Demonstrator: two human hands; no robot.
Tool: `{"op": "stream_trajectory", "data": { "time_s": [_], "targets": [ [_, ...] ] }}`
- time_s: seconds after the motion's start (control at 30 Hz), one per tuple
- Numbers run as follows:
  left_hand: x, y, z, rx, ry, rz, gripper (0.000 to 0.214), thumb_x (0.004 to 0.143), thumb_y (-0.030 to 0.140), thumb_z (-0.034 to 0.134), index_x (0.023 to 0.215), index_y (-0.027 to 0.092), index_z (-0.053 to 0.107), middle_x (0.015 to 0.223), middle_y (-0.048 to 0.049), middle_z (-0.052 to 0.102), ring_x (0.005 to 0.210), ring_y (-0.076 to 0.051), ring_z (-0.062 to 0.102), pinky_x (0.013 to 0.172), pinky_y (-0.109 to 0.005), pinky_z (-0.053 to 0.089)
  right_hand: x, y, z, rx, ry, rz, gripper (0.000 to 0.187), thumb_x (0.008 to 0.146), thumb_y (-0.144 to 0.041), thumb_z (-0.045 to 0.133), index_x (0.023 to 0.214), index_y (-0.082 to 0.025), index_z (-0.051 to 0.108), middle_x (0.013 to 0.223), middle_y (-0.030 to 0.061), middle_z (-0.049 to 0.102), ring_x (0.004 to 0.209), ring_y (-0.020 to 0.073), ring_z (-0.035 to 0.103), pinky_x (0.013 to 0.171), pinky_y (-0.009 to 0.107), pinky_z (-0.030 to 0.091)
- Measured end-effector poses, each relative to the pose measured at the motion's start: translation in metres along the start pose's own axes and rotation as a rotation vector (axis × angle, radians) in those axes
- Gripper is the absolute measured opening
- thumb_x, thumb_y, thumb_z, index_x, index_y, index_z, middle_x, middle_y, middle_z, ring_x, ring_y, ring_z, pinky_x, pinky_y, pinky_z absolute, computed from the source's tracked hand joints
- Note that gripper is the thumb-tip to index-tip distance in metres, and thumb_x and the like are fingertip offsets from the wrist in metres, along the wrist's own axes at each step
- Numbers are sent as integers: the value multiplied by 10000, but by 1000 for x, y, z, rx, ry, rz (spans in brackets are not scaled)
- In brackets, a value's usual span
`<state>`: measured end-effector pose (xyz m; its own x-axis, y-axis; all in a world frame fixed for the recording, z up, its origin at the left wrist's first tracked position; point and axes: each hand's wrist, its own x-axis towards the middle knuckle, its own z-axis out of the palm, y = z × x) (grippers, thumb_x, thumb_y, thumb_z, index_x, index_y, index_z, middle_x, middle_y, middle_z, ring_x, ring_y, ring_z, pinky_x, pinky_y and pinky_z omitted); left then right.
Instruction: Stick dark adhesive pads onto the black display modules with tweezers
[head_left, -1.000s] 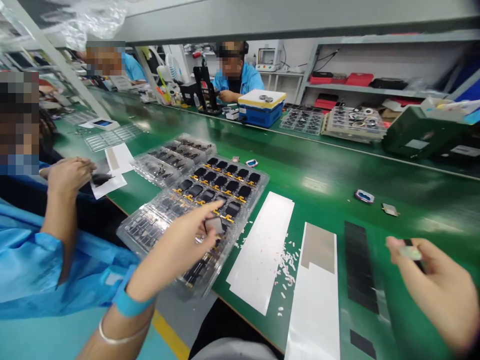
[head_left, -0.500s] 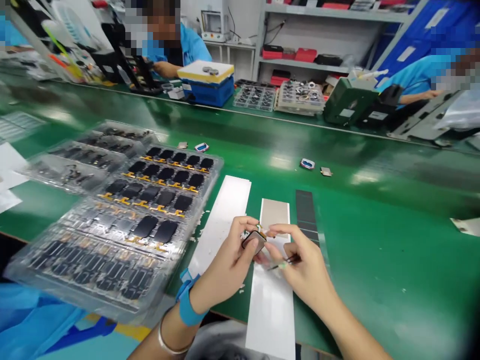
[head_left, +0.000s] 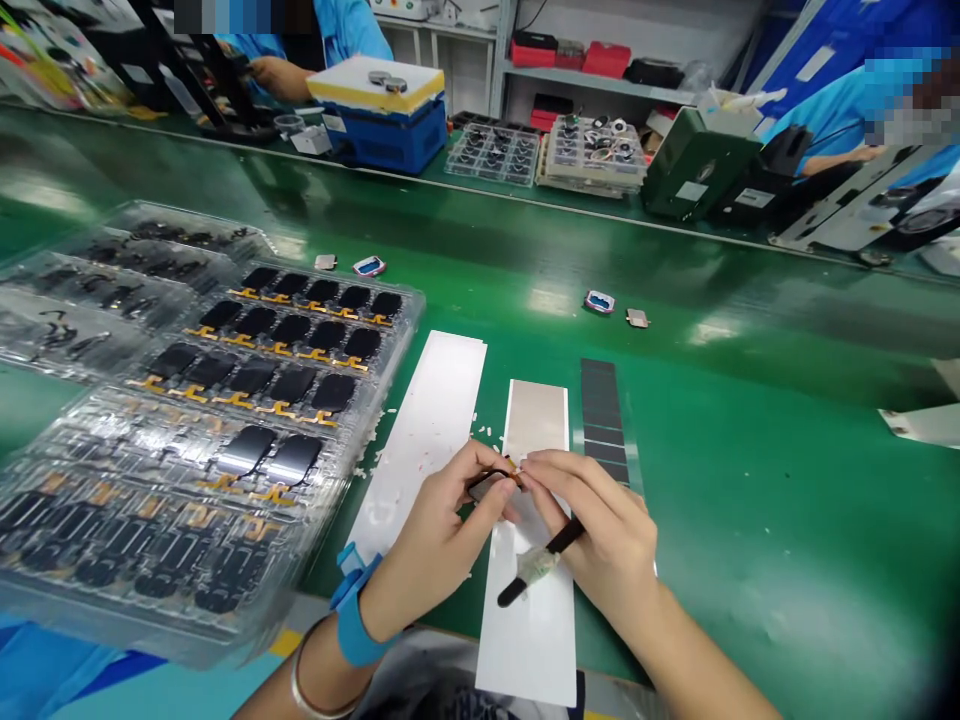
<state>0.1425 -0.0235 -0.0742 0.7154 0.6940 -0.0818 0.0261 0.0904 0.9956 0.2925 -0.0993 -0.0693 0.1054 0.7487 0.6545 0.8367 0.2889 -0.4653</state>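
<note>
Over white sheet (head_left: 529, 645) I see L hand (head_left: 439, 525) pinching module (head_left: 486, 485), R hand (head_left: 609, 518) its orange tab (head_left: 515, 479); prob. light, fragile, grip edges.

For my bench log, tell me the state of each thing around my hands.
Small part: gripped by left hand, mostly hidden
Dark tool: held tilted in right hand
Clear tray: partly filled with black screens
Left white sheet: flat
Middle white sheet: lying flat beneath hands
Dark strip: flat
Wrist strap: worn

Bright light; glare on green bench (head_left: 750, 430), plastic tray (head_left: 161, 425); lower right corner dark.
</note>
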Motion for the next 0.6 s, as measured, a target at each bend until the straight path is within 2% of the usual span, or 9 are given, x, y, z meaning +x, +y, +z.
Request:
{"op": "stream_trajectory", "data": {
  "time_s": [0.1,0.23,0.43,0.6],
  "targets": [
    [0,0,1,2,54,7,91,966,288,536,932,204,544,815,26,585,688,-97,621,659,-224,502,-2,0,0,-98,-4,-79,233,840,-18,645,1048,-123,654,974,87,704,842,135,686,640,228,546],
    [1,0,1,23,93,27,80,955,259,546,908,195,552,808,21,607,674,-99,623,653,-222,505,-3,-2,1,-126,1,-117,222,838,-26,646,1045,-107,654,934,89,700,806,141,677,641,248,561],
    [0,3,0,64,88,32,57,945,240,551,931,191,576,824,3,643,707,-121,634,671,-235,503,-5,-2,3,-66,-99,-36,307,876,-18,572,1156,-140,600,1003,96,691,866,160,679,672,273,580],
    [-1,2,-2,186,104,56,43,936,215,563,939,197,603,841,5,643,789,-132,631,723,-230,487,-4,-1,5,-56,-162,-6,247,897,-48,560,1127,-129,599,995,96,685,844,164,677,671,276,573]
  ]
}}
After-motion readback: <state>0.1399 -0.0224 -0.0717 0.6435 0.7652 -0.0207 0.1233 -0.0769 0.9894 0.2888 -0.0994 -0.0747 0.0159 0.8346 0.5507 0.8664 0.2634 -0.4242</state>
